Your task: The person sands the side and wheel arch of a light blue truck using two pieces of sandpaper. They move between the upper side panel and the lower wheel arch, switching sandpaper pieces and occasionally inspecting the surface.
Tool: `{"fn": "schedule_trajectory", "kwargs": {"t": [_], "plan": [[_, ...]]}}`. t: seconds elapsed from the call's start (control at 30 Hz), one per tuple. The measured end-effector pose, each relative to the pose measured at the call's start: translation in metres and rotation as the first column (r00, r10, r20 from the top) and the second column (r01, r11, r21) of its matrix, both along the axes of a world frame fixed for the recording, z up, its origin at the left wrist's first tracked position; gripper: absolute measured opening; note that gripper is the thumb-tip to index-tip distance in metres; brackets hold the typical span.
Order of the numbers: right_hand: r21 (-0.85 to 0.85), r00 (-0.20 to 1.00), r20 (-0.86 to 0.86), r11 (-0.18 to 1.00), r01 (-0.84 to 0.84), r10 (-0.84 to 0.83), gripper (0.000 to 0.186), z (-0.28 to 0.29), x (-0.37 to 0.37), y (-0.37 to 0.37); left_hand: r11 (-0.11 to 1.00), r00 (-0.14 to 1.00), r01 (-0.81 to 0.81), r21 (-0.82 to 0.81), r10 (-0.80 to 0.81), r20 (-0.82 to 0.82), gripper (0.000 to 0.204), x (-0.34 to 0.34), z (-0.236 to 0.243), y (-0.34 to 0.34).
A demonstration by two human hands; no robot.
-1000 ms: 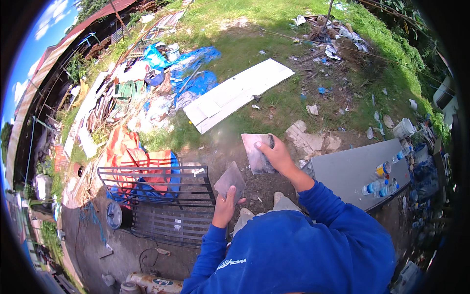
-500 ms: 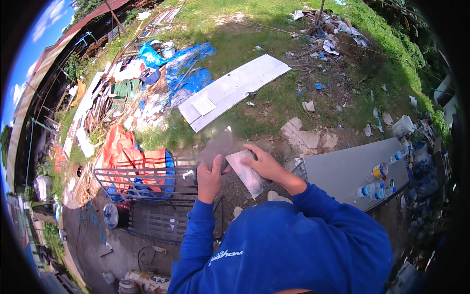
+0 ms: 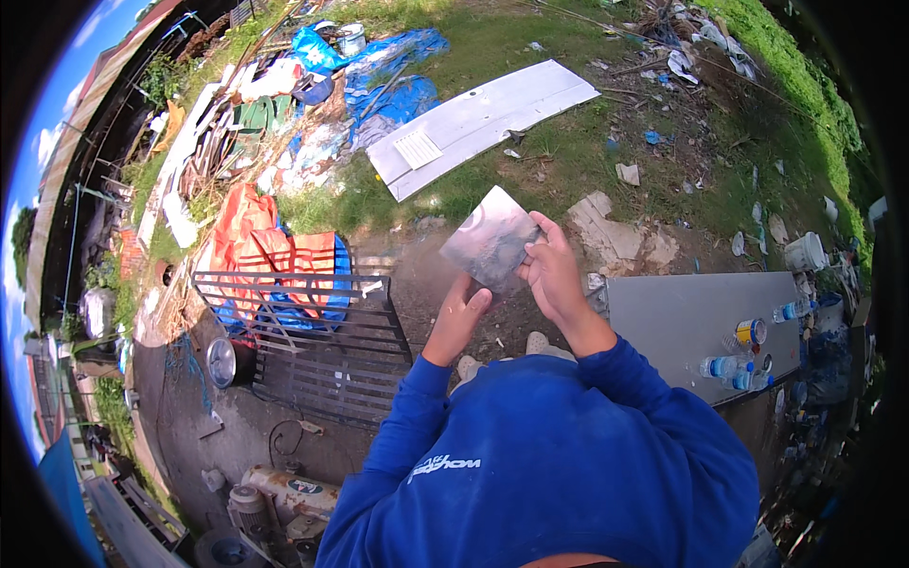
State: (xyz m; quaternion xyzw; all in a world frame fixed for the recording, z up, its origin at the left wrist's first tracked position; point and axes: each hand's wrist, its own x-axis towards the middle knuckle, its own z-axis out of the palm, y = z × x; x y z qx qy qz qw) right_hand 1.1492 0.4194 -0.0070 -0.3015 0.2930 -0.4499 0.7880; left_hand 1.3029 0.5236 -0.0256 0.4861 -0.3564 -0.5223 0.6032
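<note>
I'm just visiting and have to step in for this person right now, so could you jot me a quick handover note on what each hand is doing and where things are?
Left hand: under the lower edge of the shiny metal sheet, fingers up against it.
Right hand: grips the sheet's right edge, thumb on the front.
The sheet is held up in front of the chest, tilted, above bare ground.
Nearby: a grey table to the right with bottles and a can; a metal gate lying flat to the left; a long white panel on the grass.
Done: the sheet is picked up, in both hands.
Left: it has not been set down anywhere.
</note>
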Motion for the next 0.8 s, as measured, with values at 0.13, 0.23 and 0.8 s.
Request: {"fn": "schedule_trajectory", "kwargs": {"t": [0.13, 0.23, 0.8], "plan": [[-0.085, 0.951, -0.171, 0.958, -0.275, 0.258, 0.059, 0.017, 0.007, 0.018, 0.981, 0.938, -0.128, 0.147, 0.167, -0.303, 0.040, 0.017, -0.003, -0.009], [0.016, 0.922, -0.352, 0.986, -0.167, 0.161, 0.061, 0.004, 0.001, 0.023, 0.976, 0.830, -0.203, 0.082, 0.215, -0.515, 0.044, 0.032, 0.005, -0.001], [-0.925, 0.938, -0.318, -0.174, -0.338, -0.136, 0.044, 0.116, 0.010, 0.046, 0.979, 0.831, -0.064, -0.195, -0.056, -0.553, 0.047, 0.035, 0.071, -0.042]]}}
